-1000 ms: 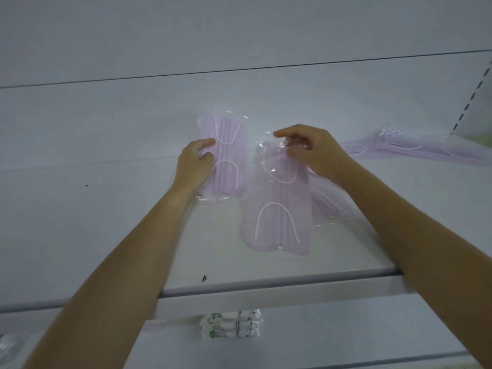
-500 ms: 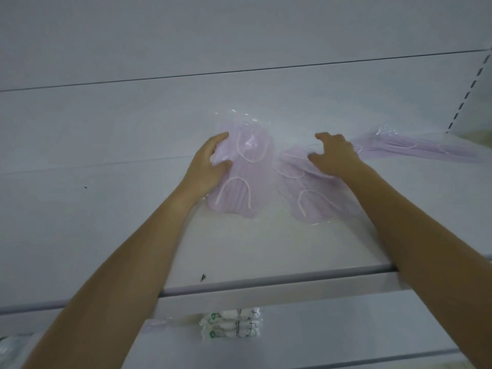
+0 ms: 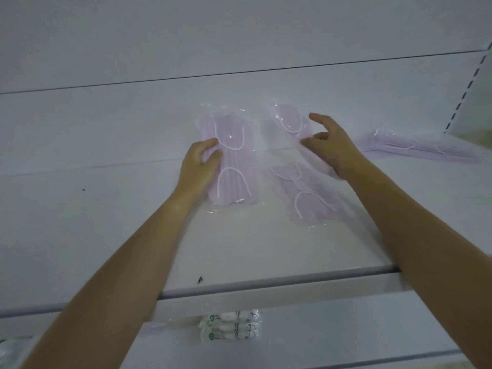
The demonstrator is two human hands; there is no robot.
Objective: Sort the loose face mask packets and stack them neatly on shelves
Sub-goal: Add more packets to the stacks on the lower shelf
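Our two hands work three lilac mask packets on a white shelf (image 3: 111, 235).

Our left hand (image 3: 198, 169) curls round the left edge of the left packet (image 3: 234, 166). Our right hand (image 3: 330, 145) is loosely spread over the upper right packet (image 3: 288, 119), gripping nothing. The lower right packet (image 3: 308, 201) lies tilted just beside it. A far pile (image 3: 415, 149), which we cannot count, sits well apart at the right. Bare shelf runs forward to the front lip (image 3: 266, 287), and white panels stand behind. Below are three white rolls (image 3: 230, 326).
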